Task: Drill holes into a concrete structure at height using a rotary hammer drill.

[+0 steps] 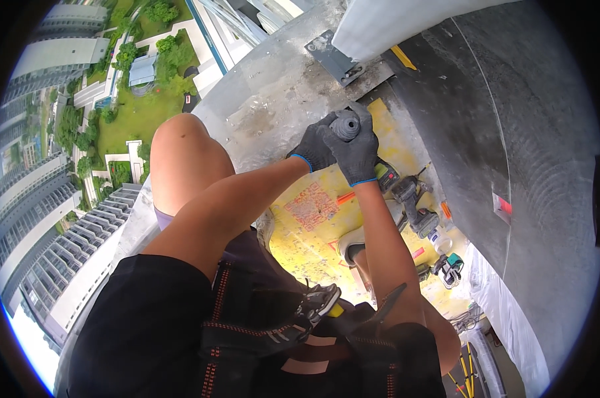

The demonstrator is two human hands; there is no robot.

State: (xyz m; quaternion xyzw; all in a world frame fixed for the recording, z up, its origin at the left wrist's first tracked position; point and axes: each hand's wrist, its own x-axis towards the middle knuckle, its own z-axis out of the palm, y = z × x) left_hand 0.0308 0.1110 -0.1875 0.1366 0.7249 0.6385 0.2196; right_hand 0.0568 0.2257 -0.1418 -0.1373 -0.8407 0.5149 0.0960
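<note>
Both my hands wear dark grey knit gloves with blue cuffs, held together in front of me at the inner side of the concrete ledge. Between them is a grey coiled roll [346, 125] with a dark hole in its middle; its exact kind is unclear. My left hand [314, 144] is closed on its left side. My right hand [356, 147] wraps it from the right and below. Just beyond the hands, a dark metal plate [333, 58] with bolts lies on the concrete ledge [263, 106].
Below on the yellow board [300, 229] lie a cordless power tool [416, 212] and a green-and-black tool [450, 268]. A dark curved wall [472, 126] rises on the right, with plastic sheeting [499, 298] below. Left of the ledge is a long drop to lawns [137, 109] and buildings.
</note>
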